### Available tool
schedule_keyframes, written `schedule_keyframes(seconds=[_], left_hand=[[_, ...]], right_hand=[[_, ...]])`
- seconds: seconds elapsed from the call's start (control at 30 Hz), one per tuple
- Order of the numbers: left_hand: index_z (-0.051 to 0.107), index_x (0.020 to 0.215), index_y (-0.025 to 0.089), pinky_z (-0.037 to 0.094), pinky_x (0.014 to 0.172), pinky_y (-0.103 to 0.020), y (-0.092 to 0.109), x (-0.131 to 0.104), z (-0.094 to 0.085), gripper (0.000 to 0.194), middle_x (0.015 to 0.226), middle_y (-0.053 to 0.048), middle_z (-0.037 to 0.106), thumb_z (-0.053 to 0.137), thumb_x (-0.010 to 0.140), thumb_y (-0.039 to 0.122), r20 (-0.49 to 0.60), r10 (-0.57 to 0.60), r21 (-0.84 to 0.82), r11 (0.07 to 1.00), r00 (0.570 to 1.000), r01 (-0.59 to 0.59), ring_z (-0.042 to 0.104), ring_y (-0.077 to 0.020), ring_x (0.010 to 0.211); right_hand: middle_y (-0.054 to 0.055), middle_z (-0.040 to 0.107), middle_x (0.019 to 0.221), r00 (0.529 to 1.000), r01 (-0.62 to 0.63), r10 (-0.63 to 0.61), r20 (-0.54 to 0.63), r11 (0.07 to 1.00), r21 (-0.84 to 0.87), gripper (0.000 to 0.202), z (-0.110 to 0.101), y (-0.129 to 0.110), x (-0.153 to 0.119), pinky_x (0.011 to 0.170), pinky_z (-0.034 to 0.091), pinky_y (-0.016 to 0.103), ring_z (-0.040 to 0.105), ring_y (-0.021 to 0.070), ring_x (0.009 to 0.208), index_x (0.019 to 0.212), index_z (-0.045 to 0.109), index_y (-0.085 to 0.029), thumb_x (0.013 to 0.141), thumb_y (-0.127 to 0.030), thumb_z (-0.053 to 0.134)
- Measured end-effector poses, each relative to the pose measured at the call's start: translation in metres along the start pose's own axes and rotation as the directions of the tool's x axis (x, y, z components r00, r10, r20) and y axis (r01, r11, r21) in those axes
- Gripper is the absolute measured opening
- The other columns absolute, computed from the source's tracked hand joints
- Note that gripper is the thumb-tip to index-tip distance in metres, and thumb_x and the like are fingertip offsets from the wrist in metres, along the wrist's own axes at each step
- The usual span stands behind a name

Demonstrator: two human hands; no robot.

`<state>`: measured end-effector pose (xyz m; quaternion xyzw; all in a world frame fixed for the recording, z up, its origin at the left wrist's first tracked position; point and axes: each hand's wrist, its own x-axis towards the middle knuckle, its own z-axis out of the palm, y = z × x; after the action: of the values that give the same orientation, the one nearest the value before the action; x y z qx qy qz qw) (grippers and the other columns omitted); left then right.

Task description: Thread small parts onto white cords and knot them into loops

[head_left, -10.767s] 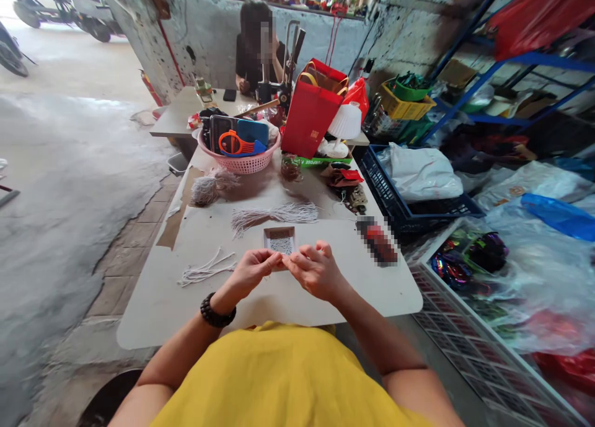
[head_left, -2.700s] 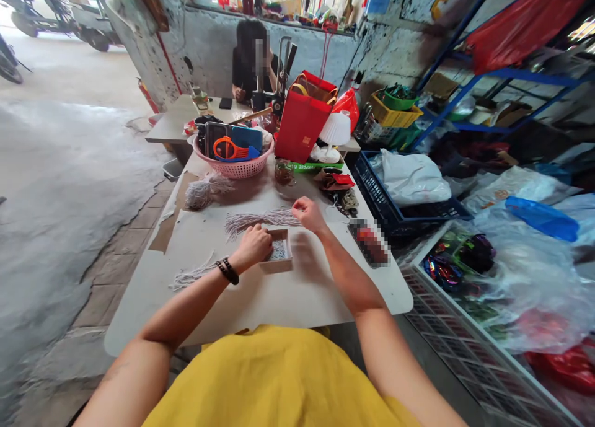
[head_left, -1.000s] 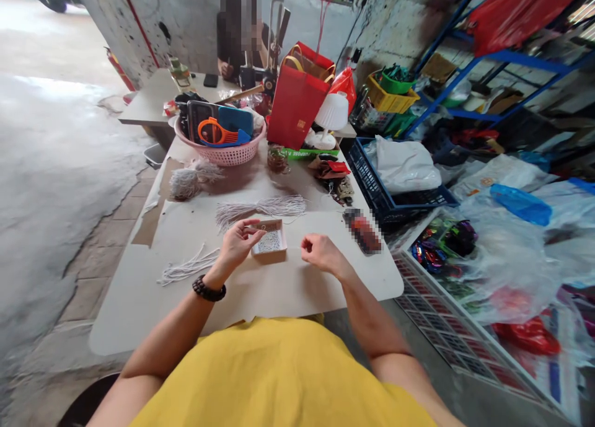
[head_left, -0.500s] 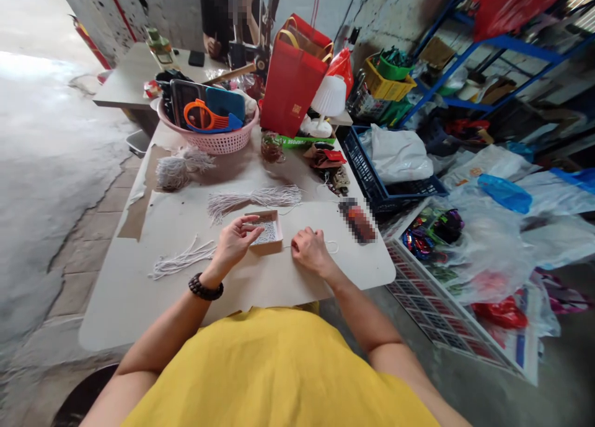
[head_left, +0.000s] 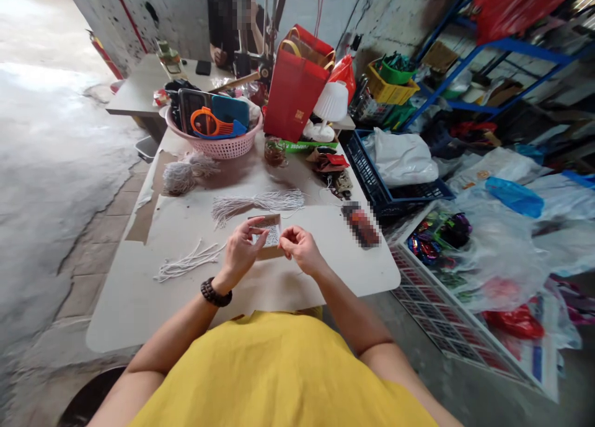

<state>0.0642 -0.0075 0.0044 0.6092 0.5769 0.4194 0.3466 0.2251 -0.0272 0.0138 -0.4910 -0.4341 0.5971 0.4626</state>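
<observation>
Cardboard box (head_left: 270, 253), pale pieces (head_left: 274, 230) inside | fine handwork over it | left hand (head_left: 238, 251): fingers curled, hold unclear | right hand (head_left: 303, 251): fingers pinched, contents unclear | calls for steadiness

The left side of the small box (head_left: 273, 251) is covered by the left hand (head_left: 240, 248), its tiny pieces (head_left: 274, 232) are too small to be identified, and nothing can be made out between the right hand's (head_left: 300, 247) fingertips. At three o'clock from the box, a dark-and-red object (head_left: 362, 225) is obscured by pixelation. Toward eleven o'clock, a person (head_left: 219, 27) is pixelated and cut off by the top edge.
</observation>
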Motion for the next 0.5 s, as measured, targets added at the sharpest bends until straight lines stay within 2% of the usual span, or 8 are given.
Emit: schedule_keyframes(seconds=[0.13, 0.23, 0.4, 0.5], left_hand=[[0.066, 0.112, 0.021, 0.047, 0.064, -0.028, -0.005, -0.003, 0.002, 0.034, 0.078, -0.004, 0.076, 0.068, 0.080, 0.033, -0.097, 0.148, 0.057, 0.988, 0.984, -0.143, 0.064, -0.0189, 0.075], [0.066, 0.113, 0.021, 0.047, 0.067, -0.028, -0.006, -0.005, 0.002, 0.033, 0.078, -0.004, 0.076, 0.068, 0.081, 0.033, -0.139, 0.196, 0.096, 0.978, 0.971, -0.184, 0.064, -0.0192, 0.077], [0.066, 0.114, 0.023, 0.044, 0.060, -0.027, -0.001, -0.007, 0.000, 0.035, 0.083, -0.005, 0.075, 0.069, 0.081, 0.035, -0.117, 0.114, 0.035, 0.993, 0.987, -0.110, 0.065, -0.0212, 0.083], [0.065, 0.114, 0.025, 0.046, 0.068, -0.030, 0.001, -0.008, 0.001, 0.038, 0.084, -0.005, 0.075, 0.072, 0.078, 0.035, -0.112, 0.047, -0.067, 0.996, 0.993, -0.054, 0.065, -0.0236, 0.088]], right_hand=[[-0.005, 0.062, 0.060, 0.995, 0.036, -0.024, -0.099, 0.991, 0.125, 0.031, 0.012, 0.002, 0.002, 0.041, 0.035, 0.020, 0.045, 0.0067, 0.041, 0.082, 0.051, -0.021, 0.068, -0.038, 0.072], [-0.006, 0.062, 0.060, 0.991, 0.053, -0.033, -0.131, 0.987, 0.154, 0.035, 0.016, 0.004, 0.003, 0.041, 0.037, 0.020, 0.047, 0.0073, 0.042, 0.083, 0.047, -0.022, 0.067, -0.039, 0.074], [-0.006, 0.063, 0.061, 0.980, 0.088, -0.060, -0.189, 0.986, 0.139, 0.034, 0.020, 0.006, 0.005, 0.041, 0.037, 0.020, 0.044, 0.0062, 0.040, 0.084, 0.046, -0.023, 0.069, -0.039, 0.072], [-0.007, 0.062, 0.060, 0.978, 0.098, -0.072, -0.198, 0.988, 0.123, 0.034, 0.023, 0.005, 0.007, 0.040, 0.036, 0.020, 0.044, 0.0062, 0.039, 0.085, 0.047, -0.023, 0.069, -0.039, 0.072]])
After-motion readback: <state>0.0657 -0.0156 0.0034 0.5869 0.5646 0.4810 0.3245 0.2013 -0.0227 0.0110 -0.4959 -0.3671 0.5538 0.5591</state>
